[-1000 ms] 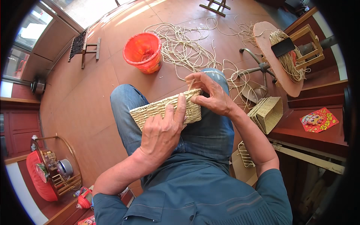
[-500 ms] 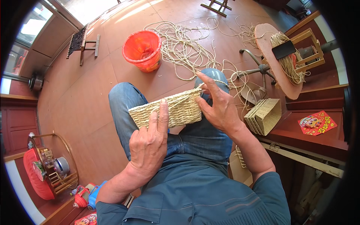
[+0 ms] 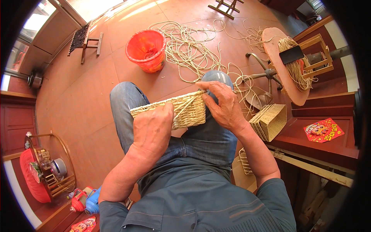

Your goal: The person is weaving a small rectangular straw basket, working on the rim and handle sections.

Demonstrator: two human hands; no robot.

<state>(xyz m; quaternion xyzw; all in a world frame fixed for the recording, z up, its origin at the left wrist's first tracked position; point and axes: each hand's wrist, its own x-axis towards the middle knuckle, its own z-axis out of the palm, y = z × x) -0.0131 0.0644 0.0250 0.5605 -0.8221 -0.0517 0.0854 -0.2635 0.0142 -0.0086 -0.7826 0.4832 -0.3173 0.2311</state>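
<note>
A small rectangular basket (image 3: 189, 110) of pale woven straw cord lies across my lap, its long side facing me. My left hand (image 3: 152, 123) is closed on the near wall, left of the middle, with the fingers curled out of sight. A loose strand slants over the wall beside it. At the right end of the rim, my right hand (image 3: 224, 104) pinches with thumb and forefinger. What sits between those fingertips is too small to make out.
Loose straw cord (image 3: 189, 50) spreads over the floor beyond my knees, beside a red bucket (image 3: 145, 58). Nested woven baskets (image 3: 270, 121) stand at my right. Farther right, a round-edged stool seat (image 3: 276, 42) carries wound cord and a black phone (image 3: 291, 55). A folding stool (image 3: 83, 42) stands far left.
My left hand's fingers, stretched along the basket wall before, are now curled around it. My right hand's raised forefinger has come down to the thumb at the rim's right corner.
</note>
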